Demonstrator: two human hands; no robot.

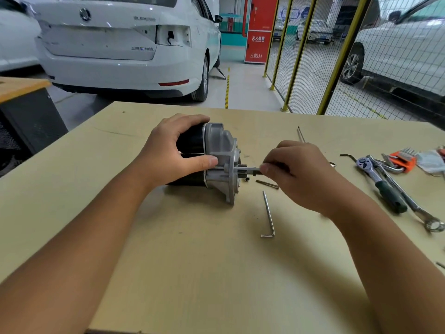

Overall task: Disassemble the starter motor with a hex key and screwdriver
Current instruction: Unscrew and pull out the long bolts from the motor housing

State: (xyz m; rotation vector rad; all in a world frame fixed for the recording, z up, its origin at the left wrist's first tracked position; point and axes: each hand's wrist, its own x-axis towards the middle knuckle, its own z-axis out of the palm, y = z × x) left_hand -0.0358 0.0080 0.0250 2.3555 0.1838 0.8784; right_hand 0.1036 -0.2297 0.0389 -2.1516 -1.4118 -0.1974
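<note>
The starter motor (218, 153) lies on its side on the tan table (192, 261), black body to the left, grey cast housing to the right. My left hand (173, 150) wraps over the black body, thumb on the housing edge. My right hand (296, 174) pinches a thin metal tool or long bolt (248, 168) that sticks out horizontally from the housing face; which of the two it is I cannot tell. A loose hex key (268, 213) lies just in front of the motor, and a short dark rod (266, 183) rests under my right hand.
To the right lie a ratchet with a green handle (382, 184), a combination wrench (414, 206), an orange hex key set (402, 160) and another hex key (348, 155). A thin rod (301, 134) lies behind my right hand. A white car and a yellow mesh fence stand beyond the table.
</note>
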